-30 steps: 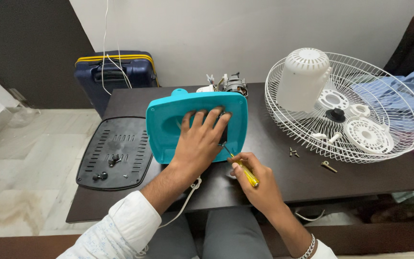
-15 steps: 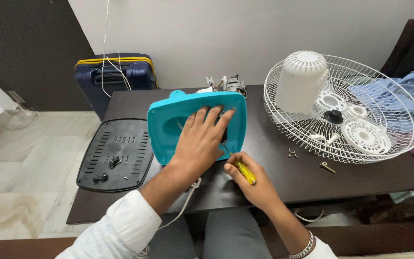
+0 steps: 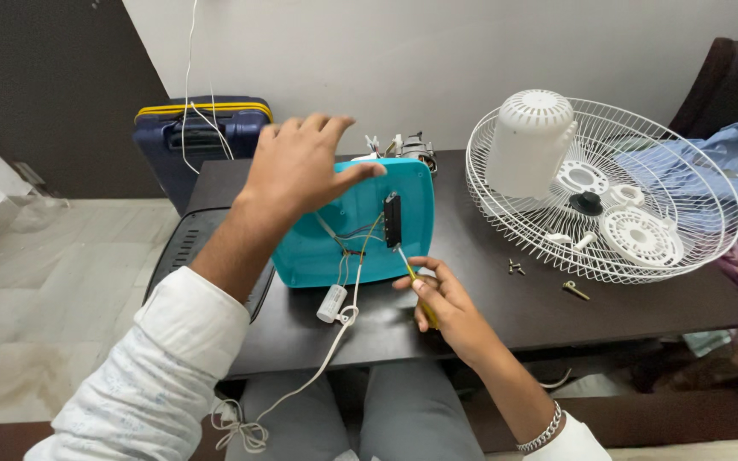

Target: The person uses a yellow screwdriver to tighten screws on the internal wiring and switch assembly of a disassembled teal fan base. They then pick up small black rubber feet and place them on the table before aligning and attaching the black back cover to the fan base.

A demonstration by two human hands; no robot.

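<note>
In the head view, a dark brown table (image 3: pixel 557 316) is seen against a white wall, with pale floor tiles at the left. A navy suitcase (image 3: pixel 202 137) with a yellow band stands behind the table, and a black grille panel (image 3: pixel 190 248) lies at its left edge. On the right part of the table a white wire fan guard (image 3: pixel 685 196) is laid flat, and a white motor cover (image 3: pixel 530 145) stands upright inside it (small white plastic parts and a black knob lie there too). A few loose screws (image 3: pixel 516 268) are seen just beside the guard.

The teal fan housing (image 3: pixel 360 226) lies in the middle of the table, its wired inside turned up. The right hand (image 3: pixel 446 307) is closed around a yellow screwdriver (image 3: pixel 412 282), whose tip is placed at the black switch block (image 3: pixel 393 220).

Compared with the earlier frame, the left hand (image 3: pixel 301 162) is lifted off the housing; it is now held open above it, with only the thumb near the upper edge, and the wires and a white capacitor (image 3: pixel 331 303) are uncovered.
</note>
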